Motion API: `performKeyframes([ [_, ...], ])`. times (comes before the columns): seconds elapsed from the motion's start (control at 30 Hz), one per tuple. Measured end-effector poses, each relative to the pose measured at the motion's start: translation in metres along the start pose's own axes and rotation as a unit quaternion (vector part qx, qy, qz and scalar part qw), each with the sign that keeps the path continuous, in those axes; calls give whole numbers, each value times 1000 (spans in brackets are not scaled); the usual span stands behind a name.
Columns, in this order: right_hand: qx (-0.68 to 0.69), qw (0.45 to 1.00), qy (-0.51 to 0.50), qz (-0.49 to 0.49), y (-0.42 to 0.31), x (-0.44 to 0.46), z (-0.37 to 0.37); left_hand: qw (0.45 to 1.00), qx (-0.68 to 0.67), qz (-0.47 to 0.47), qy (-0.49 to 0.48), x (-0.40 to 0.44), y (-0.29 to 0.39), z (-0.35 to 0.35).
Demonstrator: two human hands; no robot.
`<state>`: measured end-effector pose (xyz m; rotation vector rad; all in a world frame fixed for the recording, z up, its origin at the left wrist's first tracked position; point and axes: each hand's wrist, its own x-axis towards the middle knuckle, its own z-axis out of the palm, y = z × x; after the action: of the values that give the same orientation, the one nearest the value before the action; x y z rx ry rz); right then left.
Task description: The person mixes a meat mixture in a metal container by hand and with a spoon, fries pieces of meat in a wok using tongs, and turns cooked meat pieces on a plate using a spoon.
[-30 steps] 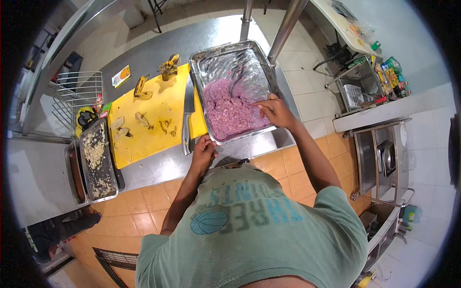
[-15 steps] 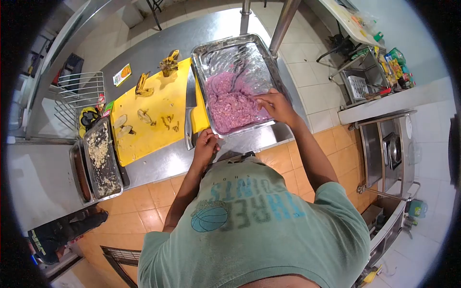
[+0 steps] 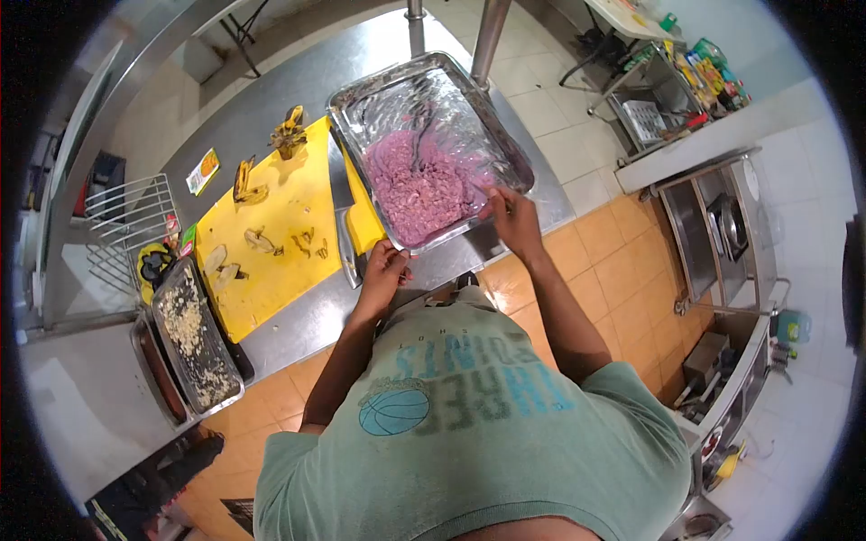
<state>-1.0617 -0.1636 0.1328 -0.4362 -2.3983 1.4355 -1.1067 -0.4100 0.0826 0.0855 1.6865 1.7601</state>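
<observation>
A metal baking tray (image 3: 469, 81) holds a lumpy pink-purple mixture (image 3: 419, 194) gathered at its near end. My left hand (image 3: 386, 270) is closed at the tray's near-left corner, fingers pinching the rim. My right hand (image 3: 516, 224) is closed above the near-right side, fingertips by the edge of the mixture. Something thin seems to stick out from those fingers into the mix, but its kind is unclear. Just left of the tray, a large knife (image 3: 345, 230) lies on a yellow cutting board (image 3: 289, 194), its handle near my left hand.
Banana peels (image 3: 248, 183) and a dark banana stem bunch (image 3: 289, 135) lie on the board. A small packet (image 3: 204, 171) sits beyond it. Left are a tray of pale crumbs (image 3: 185, 320) and a wire rack (image 3: 135, 212). A metal post (image 3: 490, 41) rises behind the baking tray.
My right hand has drawn back from over the mixture toward the tray's near-right edge. My left hand keeps its place at the corner. The whole view has turned slightly.
</observation>
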Motion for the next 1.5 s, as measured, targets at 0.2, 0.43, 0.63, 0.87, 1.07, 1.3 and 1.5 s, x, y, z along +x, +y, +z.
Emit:
performKeyframes([
  [0.2,-107,990,40,-84,-26,-38,18,997,-33,-32,-58,-2,6,-8],
  [0.43,-136,986,31,-89,-54,-69,20,982,-140,-79,-95,-10,9,-14],
  [0.63,-195,977,12,-89,-43,-85,44,973,-152,-96,-147,-8,8,-25],
  [0.87,-302,944,63,-118,-37,-49,43,973,-145,-103,-148,-3,9,-27],
  [1.07,-271,938,132,-170,-39,-25,23,975,-125,-121,-141,-5,15,-22],
  [1.3,-204,963,87,-149,-16,-16,15,969,-144,-125,-159,4,10,-26],
  [1.5,-218,970,-92,-53,-30,-53,18,963,-172,-145,-150,6,10,-25],
])
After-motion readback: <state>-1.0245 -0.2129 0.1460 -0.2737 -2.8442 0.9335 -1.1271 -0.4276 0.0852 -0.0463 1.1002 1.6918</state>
